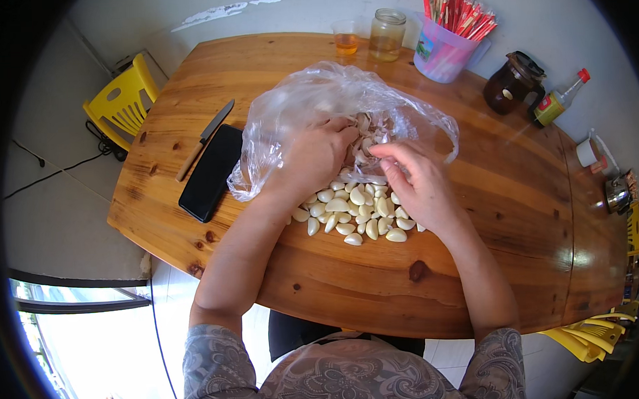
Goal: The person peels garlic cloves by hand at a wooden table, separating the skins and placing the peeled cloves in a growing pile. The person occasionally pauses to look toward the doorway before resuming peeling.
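A clear plastic bag lies with its mouth towards me, holding garlic cloves and loose papery skins. My left hand reaches into the bag, its fingertips partly hidden among the skins and cloves. Beside it, at the bag's mouth, my right hand has thumb and forefinger apart, with nothing visible between them. Just in front of the bag, between my forearms, spreads a heap of peeled garlic cloves on the wooden table.
Left of the bag lie a black phone and a wooden-handled knife. Along the wall stand a cup of amber liquid, a glass jar, a chopstick-filled pitcher, a dark lidded jug and a red-capped bottle.
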Motion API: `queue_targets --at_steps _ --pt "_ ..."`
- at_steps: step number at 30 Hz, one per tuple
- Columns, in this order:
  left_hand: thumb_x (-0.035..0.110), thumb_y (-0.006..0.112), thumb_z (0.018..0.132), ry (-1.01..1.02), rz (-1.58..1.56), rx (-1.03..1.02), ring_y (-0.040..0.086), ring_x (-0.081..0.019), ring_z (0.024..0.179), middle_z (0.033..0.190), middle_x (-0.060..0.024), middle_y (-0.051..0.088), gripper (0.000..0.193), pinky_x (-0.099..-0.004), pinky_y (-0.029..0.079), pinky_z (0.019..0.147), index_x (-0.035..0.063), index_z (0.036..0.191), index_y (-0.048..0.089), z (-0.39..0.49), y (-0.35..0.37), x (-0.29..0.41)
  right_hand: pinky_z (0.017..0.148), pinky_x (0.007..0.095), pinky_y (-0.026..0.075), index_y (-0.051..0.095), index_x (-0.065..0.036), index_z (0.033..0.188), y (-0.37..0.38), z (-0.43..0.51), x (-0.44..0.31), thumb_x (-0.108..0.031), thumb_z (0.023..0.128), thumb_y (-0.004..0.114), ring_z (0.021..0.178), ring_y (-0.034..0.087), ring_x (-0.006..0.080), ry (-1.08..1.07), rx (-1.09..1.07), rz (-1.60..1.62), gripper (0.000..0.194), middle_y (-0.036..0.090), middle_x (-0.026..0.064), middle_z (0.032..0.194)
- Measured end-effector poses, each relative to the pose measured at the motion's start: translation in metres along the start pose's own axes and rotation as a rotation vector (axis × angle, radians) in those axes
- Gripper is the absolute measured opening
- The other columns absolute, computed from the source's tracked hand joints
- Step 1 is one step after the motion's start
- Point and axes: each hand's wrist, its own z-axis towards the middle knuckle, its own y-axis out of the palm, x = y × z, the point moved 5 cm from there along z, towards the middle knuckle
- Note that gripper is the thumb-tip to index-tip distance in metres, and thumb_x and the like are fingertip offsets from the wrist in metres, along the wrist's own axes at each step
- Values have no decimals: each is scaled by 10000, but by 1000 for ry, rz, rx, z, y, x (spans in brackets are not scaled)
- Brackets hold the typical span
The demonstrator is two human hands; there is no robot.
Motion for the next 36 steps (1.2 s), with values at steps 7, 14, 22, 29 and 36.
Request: queue_targets --at_steps 7,14,22,29,36 --pt "64 567 883 -317 -99 -15 636 -396 932 1042 -201 666 206 -432 513 809 47 1061 670 -4 -2 -19 935 406 450 666 -16 1098 18 -7 10 -181 941 593 1059 549 317 -79 -153 -382 239 627 136 1141" --pt "94 567 943 -377 -261 115 648 -225 781 908 -139 683 208 -302 501 705 13 1113 653 -5 -22 -17 799 379 496 653 -8 1058 -2 -1 11 -63 896 625 896 592 298 -81 92 -222 174 643 131 986" --pt "148 567 997 -568 -1259 -128 562 -55 742 833 -17 638 138 -211 469 639 29 1018 634 -4 -2 15 617 238 515 613 -19 1135 5 -4 22 -145 973 592 693 589 98 419 -13 744 206 624 39 860" --pt "131 592 982 -505 -1335 -168 574 -60 776 868 -16 629 116 -216 490 681 17 966 574 -3 -3 22 652 240 530 603 -18 1167 12 -6 23 -173 986 572 727 591 91 508 -122 895 241 625 22 869" --pt "147 692 912 -435 -1264 -52 564 -82 758 878 -16 599 299 -238 490 695 23 1168 602 -3 1 29 566 213 487 599 -47 1202 16 -9 30 -157 990 562 712 571 69 633 -26 1169 242 626 11 931"
